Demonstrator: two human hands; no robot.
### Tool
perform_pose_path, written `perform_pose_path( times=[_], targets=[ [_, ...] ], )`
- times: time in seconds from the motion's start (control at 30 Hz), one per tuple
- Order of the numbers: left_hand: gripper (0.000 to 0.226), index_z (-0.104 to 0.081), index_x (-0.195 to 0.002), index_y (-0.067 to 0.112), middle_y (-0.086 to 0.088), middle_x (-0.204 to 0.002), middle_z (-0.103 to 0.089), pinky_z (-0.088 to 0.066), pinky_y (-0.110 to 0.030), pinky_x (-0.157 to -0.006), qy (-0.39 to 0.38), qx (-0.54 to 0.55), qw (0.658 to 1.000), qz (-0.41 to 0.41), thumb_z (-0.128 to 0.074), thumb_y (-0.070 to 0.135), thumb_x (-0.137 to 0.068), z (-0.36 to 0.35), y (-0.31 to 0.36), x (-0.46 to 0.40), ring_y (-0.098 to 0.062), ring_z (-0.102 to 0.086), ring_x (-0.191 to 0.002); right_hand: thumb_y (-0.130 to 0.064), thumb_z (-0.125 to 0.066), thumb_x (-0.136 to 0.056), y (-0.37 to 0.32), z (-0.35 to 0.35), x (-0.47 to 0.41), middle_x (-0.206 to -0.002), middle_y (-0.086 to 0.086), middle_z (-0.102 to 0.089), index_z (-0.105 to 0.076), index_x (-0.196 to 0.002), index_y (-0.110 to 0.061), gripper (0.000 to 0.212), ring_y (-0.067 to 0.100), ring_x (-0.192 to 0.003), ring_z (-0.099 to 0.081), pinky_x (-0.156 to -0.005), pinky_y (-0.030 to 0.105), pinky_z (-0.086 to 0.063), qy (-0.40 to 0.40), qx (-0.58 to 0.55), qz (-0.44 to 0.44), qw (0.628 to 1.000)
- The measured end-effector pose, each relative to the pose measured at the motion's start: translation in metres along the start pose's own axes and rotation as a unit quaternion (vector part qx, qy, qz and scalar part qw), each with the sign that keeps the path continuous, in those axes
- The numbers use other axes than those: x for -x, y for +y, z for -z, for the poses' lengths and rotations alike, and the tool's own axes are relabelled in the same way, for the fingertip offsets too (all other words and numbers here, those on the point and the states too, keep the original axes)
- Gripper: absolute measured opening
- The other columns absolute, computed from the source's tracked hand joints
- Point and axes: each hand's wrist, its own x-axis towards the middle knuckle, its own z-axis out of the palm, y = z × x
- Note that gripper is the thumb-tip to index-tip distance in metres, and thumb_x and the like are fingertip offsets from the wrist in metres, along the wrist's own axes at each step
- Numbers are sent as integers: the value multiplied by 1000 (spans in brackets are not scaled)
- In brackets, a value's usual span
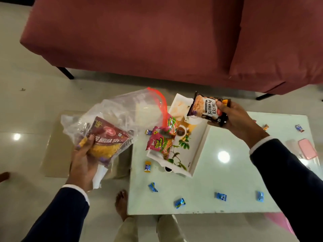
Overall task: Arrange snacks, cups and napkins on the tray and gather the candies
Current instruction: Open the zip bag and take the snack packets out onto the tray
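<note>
My left hand [83, 158] grips a clear zip bag [125, 109] with a red seal, held off the table's left side. A maroon bhujia sev packet [106, 140] lies inside it. My right hand [237, 119] holds a salted peanuts packet [206, 107] above the far end of the white leaf-printed tray [199, 147]. Pink and green snack packets [160, 138] lie on the tray's left part. Blue-wrapped candies [180, 203] [220, 196] [153, 187] are scattered over the near part of the white table [227, 180]. More candies [147, 166] [299, 128] lie beside the tray and at the far right.
A dusty-red sofa [157, 41] stands beyond the table. A pink case [307, 149] lies at the table's right edge. A bare foot [121, 203] shows on the glossy floor by the table's near left corner.
</note>
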Motion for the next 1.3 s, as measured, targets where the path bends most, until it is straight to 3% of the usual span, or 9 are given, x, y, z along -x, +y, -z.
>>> perform_pose_path(
  times=[0.17, 0.3, 0.43, 0.53, 0.63, 0.8, 0.97, 1.17, 1.3],
  targets=[
    [44, -36, -153, 7, -11, -137, -60, -56, -49, -96, -4, 31, 999, -33, -35, 15, -110, -3, 7, -6, -27, -64, -121, -8, -69, -89, 11, -8, -74, -108, 16, -71, -65, -111, -9, 23, 26, -86, -69, -65, 32, -57, 45, 282, 28, 958],
    [46, -34, -155, 10, -6, -133, -61, -55, -49, -94, 12, 48, 998, -29, -30, 17, -110, -3, 1, -13, -22, -67, -116, -11, -62, -89, 14, -42, -127, -118, 10, -67, -69, -116, -21, 30, 31, -105, -63, -87, 39, -52, -17, 684, 153, 713],
    [45, -37, -154, 11, -2, -122, -68, -59, -44, -87, 31, 60, 997, -38, -27, 20, -111, -3, -9, -12, -19, -70, -109, -17, -59, -93, 26, -86, -161, -128, 7, -54, -64, -122, -31, 33, 30, -121, -51, -94, 46, -43, -83, 850, 220, 471],
    [40, -46, -145, 18, -1, -118, -69, -63, -41, -75, 38, 66, 997, -34, -25, 24, -112, 1, -16, -12, -18, -71, -104, -17, -57, -95, 43, -107, -174, -126, 6, -54, -69, -115, -25, 25, 28, -119, -52, -89, 43, -47, -89, 879, 253, 393],
    [36, -48, -139, 20, -3, -120, -65, -63, -39, -65, 39, 60, 997, -29, -25, 26, -111, 3, -18, -15, -21, -68, -104, -13, -58, -94, 53, -119, -185, -125, 8, -53, -69, -113, -21, 23, 29, -120, -51, -89, 42, -49, -108, 865, 254, 419],
    [39, -49, -142, 21, -3, -126, -64, -63, -42, -71, 22, 61, 998, -17, -25, 24, -111, 6, -16, -17, -23, -66, -111, 4, -68, -82, 45, -105, -187, -137, 11, -47, -55, -135, -13, 57, 31, -127, -43, -104, 37, -37, -121, 647, 261, 706],
    [46, -36, -155, 15, -10, -139, -58, -59, -47, -89, 2, 61, 998, -1, -26, 17, -110, -6, -11, -17, -26, -61, -123, -8, -64, -92, 12, -81, -99, -118, 4, -66, -65, -118, -11, 27, 20, -110, -63, -101, 42, -51, 65, 292, 189, 935],
    [49, -44, -150, 13, -11, -132, -67, -59, -49, -88, -89, 39, 995, 35, -35, 10, -103, -32, -10, -15, -28, -67, -116, -7, -58, -97, -11, -91, 32, -101, -13, -74, -75, -103, -28, 27, 6, -95, -68, -78, 15, -53, -136, 265, 257, 919],
    [67, -51, -146, 15, -15, -135, -65, -57, -49, -91, -98, -9, 993, 57, -78, 29, -86, -45, -7, -12, -33, -64, -123, -5, -75, -86, -26, -81, 52, -109, -13, -71, -69, -108, -41, 42, 4, -100, -65, -78, 15, -51, -210, 363, 253, 872]
  ],
)
